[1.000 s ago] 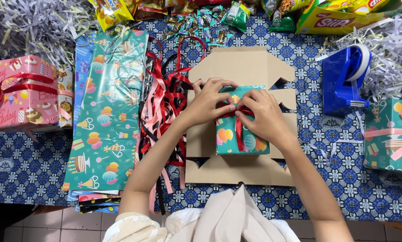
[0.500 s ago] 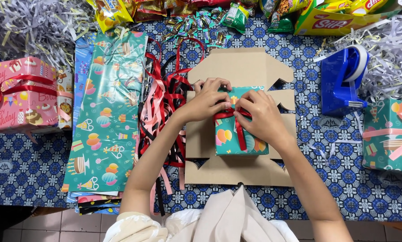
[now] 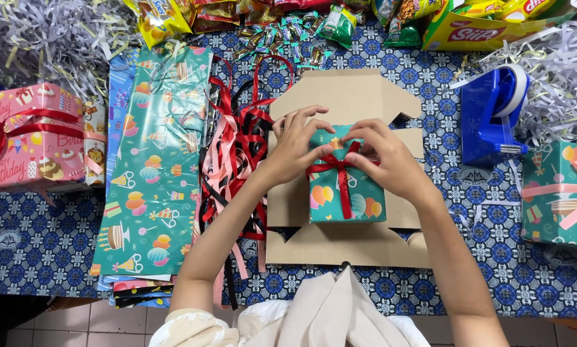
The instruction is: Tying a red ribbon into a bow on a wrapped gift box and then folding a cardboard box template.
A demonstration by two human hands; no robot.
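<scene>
On the far left of the table [image 3: 18, 257], which has a blue patterned cloth, a pink box [image 3: 31, 138] stands with a red ribbon already crossed over it, set aside from the hands. Beside it lies a stack of wrapping paper [image 3: 153, 167], flat and glossy, teal with printed cakes and balloons, spread out so that a sheet can be pulled off. Next comes a loose bunch of ribbons [image 3: 237, 148], red, pink and black, thin and shiny, lying close to the left arm. In the middle a flat cardboard sheet [image 3: 346, 96], brown and matt with cut flaps, serves as a base, and the small teal box [image 3: 346, 193] stands on it, between the two hands. A red ribbon [image 3: 343, 177] runs around this box lengthwise and crosswise. The left hand [image 3: 295, 144] rests on the upper left corner of the box, its grip pressed against the side with fingers half spread, it seems to keep the box from sliding. The right hand [image 3: 391, 157] pinches the ribbon at the crossing on top, where a knot would sit. To the right stands a blue tape dispenser [image 3: 491, 115] of hard plastic. At the right edge lies another teal box [image 3: 558, 193] with a pink ribbon. Silver paper shreds [image 3: 44, 38] and snack packets [image 3: 288, 19] fill the far side.
</scene>
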